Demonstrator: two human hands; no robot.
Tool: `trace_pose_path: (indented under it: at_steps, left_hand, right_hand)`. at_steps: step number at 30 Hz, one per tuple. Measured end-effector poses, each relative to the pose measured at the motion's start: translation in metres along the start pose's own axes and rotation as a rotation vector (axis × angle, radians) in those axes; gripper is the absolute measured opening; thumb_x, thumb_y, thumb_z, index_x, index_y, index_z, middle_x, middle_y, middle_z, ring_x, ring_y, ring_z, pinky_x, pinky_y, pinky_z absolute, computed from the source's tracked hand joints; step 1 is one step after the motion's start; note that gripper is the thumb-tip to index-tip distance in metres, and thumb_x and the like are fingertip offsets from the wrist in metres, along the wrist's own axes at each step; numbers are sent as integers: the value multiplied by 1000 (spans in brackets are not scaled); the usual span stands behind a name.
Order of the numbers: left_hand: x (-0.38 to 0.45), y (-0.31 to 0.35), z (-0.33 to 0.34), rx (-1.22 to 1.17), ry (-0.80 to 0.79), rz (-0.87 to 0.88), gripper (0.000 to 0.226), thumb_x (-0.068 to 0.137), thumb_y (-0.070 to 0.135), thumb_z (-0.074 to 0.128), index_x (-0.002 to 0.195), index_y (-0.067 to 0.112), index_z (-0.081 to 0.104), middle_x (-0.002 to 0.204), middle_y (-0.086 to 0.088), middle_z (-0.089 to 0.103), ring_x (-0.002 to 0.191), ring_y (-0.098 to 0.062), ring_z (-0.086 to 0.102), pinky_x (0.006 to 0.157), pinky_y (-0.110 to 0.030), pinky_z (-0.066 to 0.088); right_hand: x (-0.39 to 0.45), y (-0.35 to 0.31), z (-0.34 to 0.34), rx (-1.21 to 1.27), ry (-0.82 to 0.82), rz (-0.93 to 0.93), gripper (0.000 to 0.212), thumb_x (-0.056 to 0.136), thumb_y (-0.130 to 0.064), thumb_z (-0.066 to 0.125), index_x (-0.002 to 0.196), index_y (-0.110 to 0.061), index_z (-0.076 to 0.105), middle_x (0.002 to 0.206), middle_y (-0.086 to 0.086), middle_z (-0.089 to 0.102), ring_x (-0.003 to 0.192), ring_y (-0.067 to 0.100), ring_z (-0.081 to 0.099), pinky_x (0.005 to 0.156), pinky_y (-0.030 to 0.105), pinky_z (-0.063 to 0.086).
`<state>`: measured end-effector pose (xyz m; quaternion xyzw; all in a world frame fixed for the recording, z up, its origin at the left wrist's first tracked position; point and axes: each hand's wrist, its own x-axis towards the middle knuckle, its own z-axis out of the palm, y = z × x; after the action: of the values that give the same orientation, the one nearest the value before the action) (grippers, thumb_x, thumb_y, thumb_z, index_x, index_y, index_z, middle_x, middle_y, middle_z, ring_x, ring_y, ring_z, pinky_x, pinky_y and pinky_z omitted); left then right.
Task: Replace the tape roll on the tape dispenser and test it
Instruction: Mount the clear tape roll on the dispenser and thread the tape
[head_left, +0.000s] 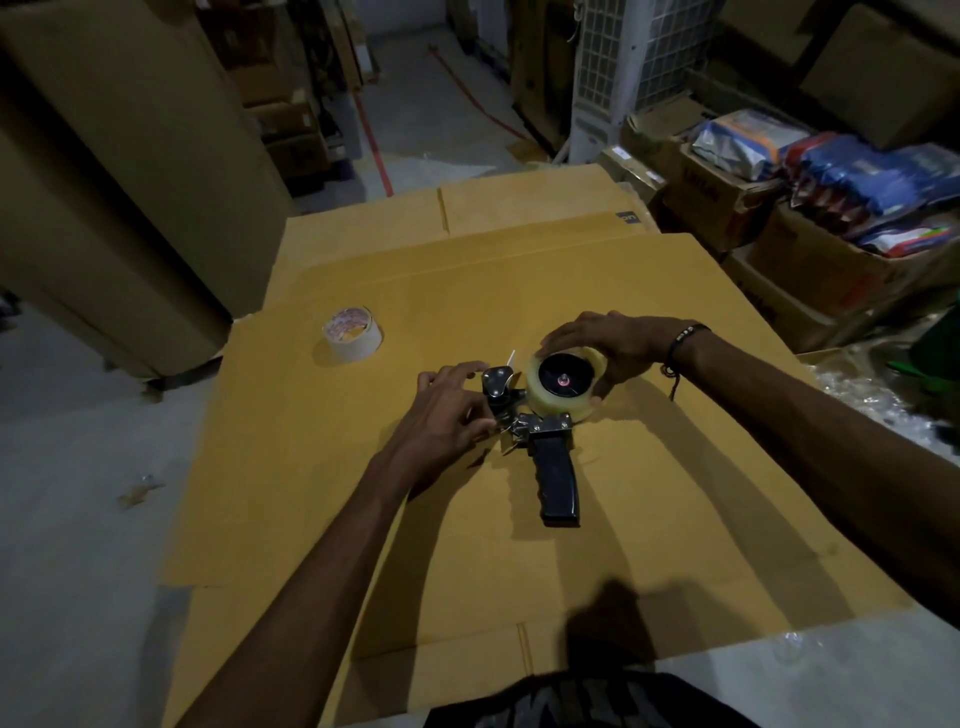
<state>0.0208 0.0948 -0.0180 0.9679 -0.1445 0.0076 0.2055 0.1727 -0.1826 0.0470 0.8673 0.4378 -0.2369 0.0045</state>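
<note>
Cardboard (649, 519) lies flat as a work surface; on it the tape dispenser (540, 426) rests on its side, left hand (441, 415) pinching near the blade end, probably threading tape; right hand (597, 343) cups the clear tape roll (563, 387), steadying it; farther off, a spent roll (352, 332).

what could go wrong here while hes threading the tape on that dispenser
1. The left hand works right at the metal front end of the black-handled tape dispenser; if a cutting blade sits there, fingers could get nicked.
2. The right hand only cups the clear tape roll on the hub; if it is not fully seated, it may slip during testing.
</note>
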Motion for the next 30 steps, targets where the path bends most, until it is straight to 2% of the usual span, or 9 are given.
trace_pose_path:
  at_steps: [4,12,17,25,30]
  left_hand:
    - [-3,3,1,-8,-29,-18,13,94,38,69,84,29,70,163,5,37,139,-19,38,102,-36,26]
    - [0,7,-4,62,-42,-32,13,97,33,69,90,23,71,163,1,38,143,-19,29,107,-38,19]
    - [1,0,-7,40,-51,25,10,93,31,73,87,23,74,155,0,49,146,-17,37,104,-36,14]
    - [-9,-1,-19,24,-99,52,8,92,28,76,86,22,75,149,4,53,138,-15,43,107,-46,23]
    - [-14,0,-20,24,-129,54,10,90,32,79,88,23,75,142,6,52,133,-14,43,107,-39,21]
  right_hand:
    - [6,-13,-3,-103,-17,46,100,77,-42,89,161,-38,34,164,2,34,147,29,33,116,54,36]
    - [5,-17,6,49,115,51,92,72,-56,90,152,-30,51,142,8,52,133,29,48,109,45,45]
    - [6,-13,-3,-1,51,-19,89,74,-43,92,152,-35,50,148,4,50,138,27,47,112,47,44]
    - [16,-12,-14,-47,-50,-154,95,69,-20,95,151,-40,51,162,-1,42,148,28,37,119,54,36]
    - [19,-20,-22,-128,-76,-201,100,67,-11,96,150,-43,51,166,-6,39,150,28,37,117,54,36]
